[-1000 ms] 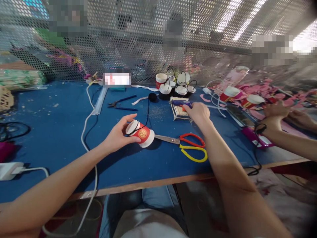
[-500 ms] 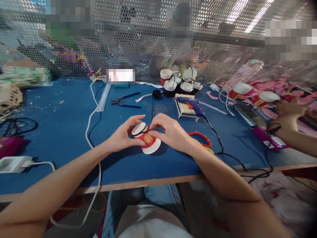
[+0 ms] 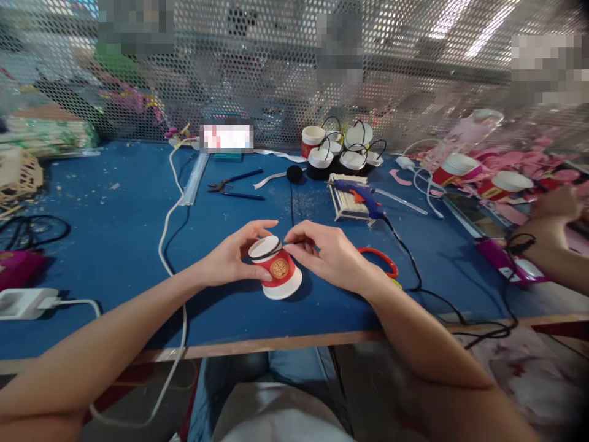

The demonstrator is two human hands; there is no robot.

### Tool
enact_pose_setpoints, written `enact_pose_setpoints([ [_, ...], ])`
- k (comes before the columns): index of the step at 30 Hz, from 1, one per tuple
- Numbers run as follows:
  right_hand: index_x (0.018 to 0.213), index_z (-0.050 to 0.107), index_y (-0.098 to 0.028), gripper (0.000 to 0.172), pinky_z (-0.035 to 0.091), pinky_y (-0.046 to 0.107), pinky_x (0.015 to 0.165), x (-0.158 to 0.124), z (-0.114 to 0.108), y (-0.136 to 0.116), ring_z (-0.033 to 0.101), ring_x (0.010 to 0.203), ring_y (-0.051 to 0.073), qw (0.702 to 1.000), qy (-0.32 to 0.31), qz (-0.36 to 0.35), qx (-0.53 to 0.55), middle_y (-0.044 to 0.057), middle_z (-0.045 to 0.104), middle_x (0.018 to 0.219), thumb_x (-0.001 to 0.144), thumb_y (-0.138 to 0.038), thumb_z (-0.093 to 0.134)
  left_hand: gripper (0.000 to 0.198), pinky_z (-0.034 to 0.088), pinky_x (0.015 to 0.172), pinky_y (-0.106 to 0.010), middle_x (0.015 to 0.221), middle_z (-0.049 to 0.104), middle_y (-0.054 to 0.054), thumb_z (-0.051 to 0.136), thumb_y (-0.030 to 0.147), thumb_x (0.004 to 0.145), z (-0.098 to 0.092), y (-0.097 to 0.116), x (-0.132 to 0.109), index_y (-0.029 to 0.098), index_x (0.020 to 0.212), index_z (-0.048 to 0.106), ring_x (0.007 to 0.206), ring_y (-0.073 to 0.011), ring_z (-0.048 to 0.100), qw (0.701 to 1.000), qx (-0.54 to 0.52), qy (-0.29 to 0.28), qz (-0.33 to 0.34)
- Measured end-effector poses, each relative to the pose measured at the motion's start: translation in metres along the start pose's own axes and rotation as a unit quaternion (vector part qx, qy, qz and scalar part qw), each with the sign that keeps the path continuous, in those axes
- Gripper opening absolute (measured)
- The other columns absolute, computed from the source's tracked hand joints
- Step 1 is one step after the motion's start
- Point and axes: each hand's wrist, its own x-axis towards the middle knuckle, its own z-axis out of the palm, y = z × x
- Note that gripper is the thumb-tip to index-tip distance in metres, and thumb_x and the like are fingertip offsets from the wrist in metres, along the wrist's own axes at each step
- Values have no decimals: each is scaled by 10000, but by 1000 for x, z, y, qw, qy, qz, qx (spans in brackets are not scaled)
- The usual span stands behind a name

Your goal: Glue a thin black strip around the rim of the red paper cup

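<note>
A red and white paper cup (image 3: 281, 269) with a gold emblem is tilted above the blue table, its narrow white base turned up and away from me. My left hand (image 3: 239, 253) grips it from the left, thumb on the red side. Near the base, a black cord (image 3: 270, 252) crosses the cup. My right hand (image 3: 324, 248) pinches this cord between thumb and fingertips at the cup's right side. From there the cord runs back to a small black ball of cord (image 3: 294, 174) lying on the table.
Pliers (image 3: 237, 186) lie open behind my hands. A blue glue gun (image 3: 361, 195) rests on a small stick rack (image 3: 343, 199). Red-handled scissors (image 3: 384, 259) sit by my right forearm. Several cups (image 3: 321, 158) stand at the back. Another person's hand (image 3: 554, 215) is at the right.
The cup has turned slightly more upright and sits a little lower in view. My right hand has drawn the cord out to the cup's right side.
</note>
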Motion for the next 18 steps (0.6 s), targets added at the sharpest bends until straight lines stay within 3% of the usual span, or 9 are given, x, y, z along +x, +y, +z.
enact_pose_setpoints([
  [18,847,581,-169,90,426,219,599,-1,2,3,533,660,87,1000,-11,-21,1,15,628,819,883,-206,507,849,506,847,-339,1147,561,-60,816,140,591,3,-1,-2,318,1322,424,991,-208,617,1000,-19,-22,8],
])
